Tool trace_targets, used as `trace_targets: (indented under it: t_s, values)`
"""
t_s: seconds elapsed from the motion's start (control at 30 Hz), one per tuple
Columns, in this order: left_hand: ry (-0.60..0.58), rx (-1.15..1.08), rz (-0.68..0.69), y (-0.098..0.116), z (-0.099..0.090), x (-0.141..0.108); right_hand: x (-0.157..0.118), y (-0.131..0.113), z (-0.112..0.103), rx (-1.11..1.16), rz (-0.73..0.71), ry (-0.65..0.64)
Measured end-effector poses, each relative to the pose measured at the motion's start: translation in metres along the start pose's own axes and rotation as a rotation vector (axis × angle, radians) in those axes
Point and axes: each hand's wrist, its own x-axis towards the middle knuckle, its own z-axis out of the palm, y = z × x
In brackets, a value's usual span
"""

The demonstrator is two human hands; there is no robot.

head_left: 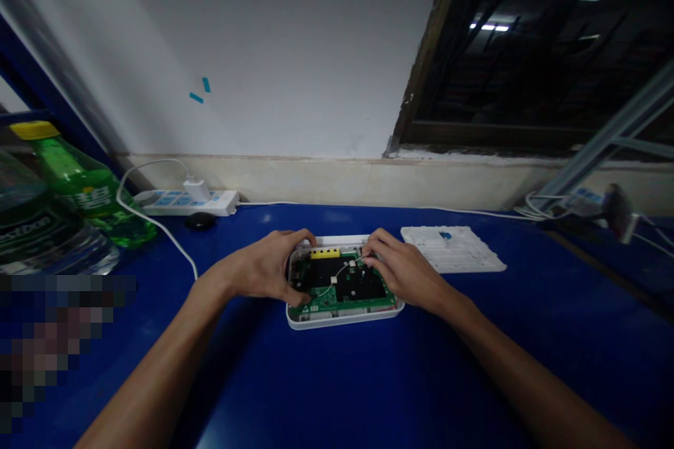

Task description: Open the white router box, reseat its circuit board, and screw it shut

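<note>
Circuit board point(321, 298) lies inside a white plastic router base point(342, 320) at lower centre of the frame; left hand point(266, 266) curls around the base's upper-left edge, thumb resting on the board; right hand point(403, 270) sits narrowly closed at the board's upper right, fingertips point(368, 259) at a thin white wire point(342, 270), any grip on it impossible to tell; yellow port block point(325, 253) lines the board's top edge; white vented cover point(453, 249) lies just right of the base on a blue table point(474, 351); green bottle point(78, 182) and clear water bottle point(36, 235) stand at far left; white power strip point(184, 203) runs along the wall, upper left of the hands.
</note>
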Motion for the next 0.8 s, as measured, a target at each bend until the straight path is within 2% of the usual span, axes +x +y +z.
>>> trace_targets:
  t_s: [0.2,0.37,0.5,0.67,0.8]
  values:
    - [-0.009,0.018,0.003,0.001,-0.001,0.000,0.000,-0.002,0.001,-0.056,0.046,-0.012]
    - [0.009,-0.004,0.044,-0.002,0.002,0.002,0.001,-0.006,0.003,-0.028,-0.025,-0.012]
    - [0.020,-0.010,0.048,-0.001,0.006,0.003,0.005,-0.008,0.007,0.005,0.054,0.088]
    - [0.000,-0.003,0.037,0.001,0.005,0.003,0.004,0.002,0.000,0.129,0.061,0.109]
    - [-0.019,-0.028,0.076,-0.001,0.009,0.004,0.001,0.011,-0.007,0.165,0.049,0.053]
